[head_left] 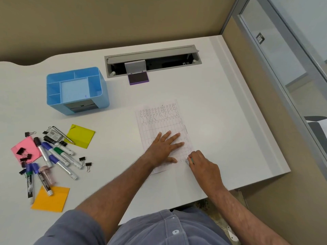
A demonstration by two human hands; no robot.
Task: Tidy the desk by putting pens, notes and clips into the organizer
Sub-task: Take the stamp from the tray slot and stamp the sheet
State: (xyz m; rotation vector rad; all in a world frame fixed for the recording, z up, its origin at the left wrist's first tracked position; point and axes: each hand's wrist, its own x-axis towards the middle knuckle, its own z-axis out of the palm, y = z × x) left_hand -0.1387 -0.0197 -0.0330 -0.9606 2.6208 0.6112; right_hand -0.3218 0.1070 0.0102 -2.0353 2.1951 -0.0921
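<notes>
A blue organizer [103,91] with several compartments stands at the back left of the white desk. Several markers [60,154] lie in a pile at the left, among black binder clips [85,161]. Pink [28,147], yellow [81,136] and orange [51,198] sticky notes lie around them. My left hand [164,149] rests flat, fingers spread, on a printed sheet [159,121] in the middle of the desk. My right hand [201,165] is at the sheet's right edge, fingers closed on a small pale and green object [189,160], mostly hidden.
An open grey cable tray [152,61] is set into the desk at the back, with a purple stamp pad [138,79] at its front edge. The desk's right edge [265,121] runs beside a tan partition and glass wall.
</notes>
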